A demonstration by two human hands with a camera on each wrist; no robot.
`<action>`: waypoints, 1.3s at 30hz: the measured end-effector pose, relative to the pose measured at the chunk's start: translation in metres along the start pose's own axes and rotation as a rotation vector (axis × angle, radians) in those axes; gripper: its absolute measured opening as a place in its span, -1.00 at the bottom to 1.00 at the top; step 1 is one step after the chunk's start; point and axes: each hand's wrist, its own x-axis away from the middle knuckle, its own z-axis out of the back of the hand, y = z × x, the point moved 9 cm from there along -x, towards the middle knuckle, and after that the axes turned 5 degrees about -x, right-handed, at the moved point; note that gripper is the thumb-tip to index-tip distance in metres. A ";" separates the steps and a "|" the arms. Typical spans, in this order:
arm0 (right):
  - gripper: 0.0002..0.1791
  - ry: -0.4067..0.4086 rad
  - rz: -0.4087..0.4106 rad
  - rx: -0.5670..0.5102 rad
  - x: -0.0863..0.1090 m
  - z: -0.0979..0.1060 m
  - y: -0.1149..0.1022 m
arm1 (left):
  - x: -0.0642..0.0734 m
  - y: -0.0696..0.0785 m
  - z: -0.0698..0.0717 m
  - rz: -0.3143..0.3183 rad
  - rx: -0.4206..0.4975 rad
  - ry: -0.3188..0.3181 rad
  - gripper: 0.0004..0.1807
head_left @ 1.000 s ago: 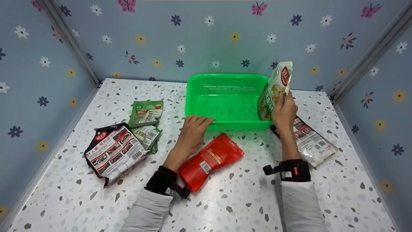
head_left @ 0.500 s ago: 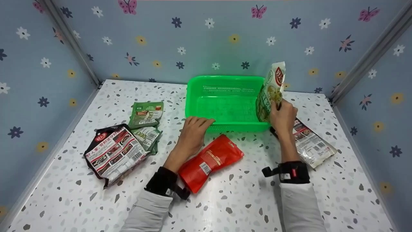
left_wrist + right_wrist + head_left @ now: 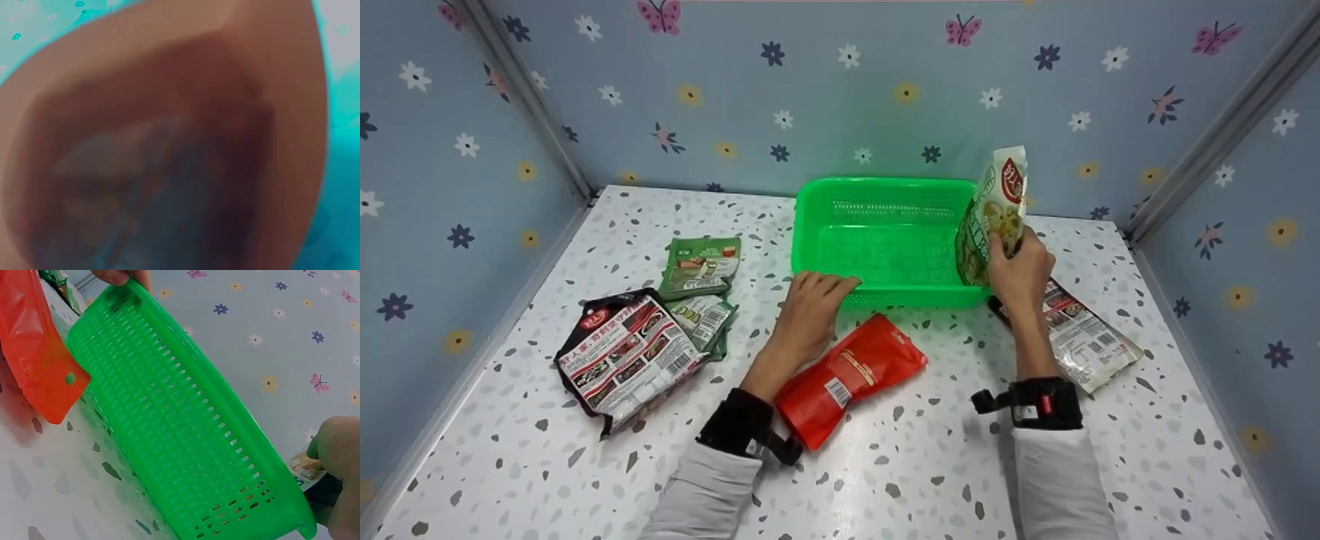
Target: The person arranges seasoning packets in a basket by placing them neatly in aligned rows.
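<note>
Since the white-and-green food pouch (image 3: 994, 214) is pinched in the right hand (image 3: 1023, 271), what matters is how it sits against the right end of the green plastic basket (image 3: 904, 293): it's just left of those fingers, long axis near upright, top tipping a bit right, lower part looking to be down inside the rim. Thumb's on the printed front, the other fingers mostly hidden behind. Can't tell if the bottom touches the basket floor, the front rim hides it. The left hand (image 3: 808, 315) is well apart, hooked over the front-left rim with its thumb outside, so the right is clearly the nearer one. Most room is leftward, bare basket floor right to the other end; the flowered wall (image 3: 840, 90) stands close behind, and a red pouch (image 3: 851, 379) lies on the bench (image 3: 937, 480) just in front.
</note>
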 end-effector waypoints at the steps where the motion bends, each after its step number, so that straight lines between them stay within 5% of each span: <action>1: -0.49 0.001 -0.005 -0.010 0.000 0.000 0.000 | 0.000 0.000 0.000 0.000 0.000 0.001 -0.40; 17: -0.22 -0.070 0.010 -0.245 0.003 0.005 -0.007 | 0.000 0.000 0.000 -0.004 -0.019 0.026 -0.44; 39: -0.13 -0.100 0.159 -0.173 0.019 0.034 -0.023 | 0.000 0.000 0.000 -0.001 -0.018 0.013 -0.41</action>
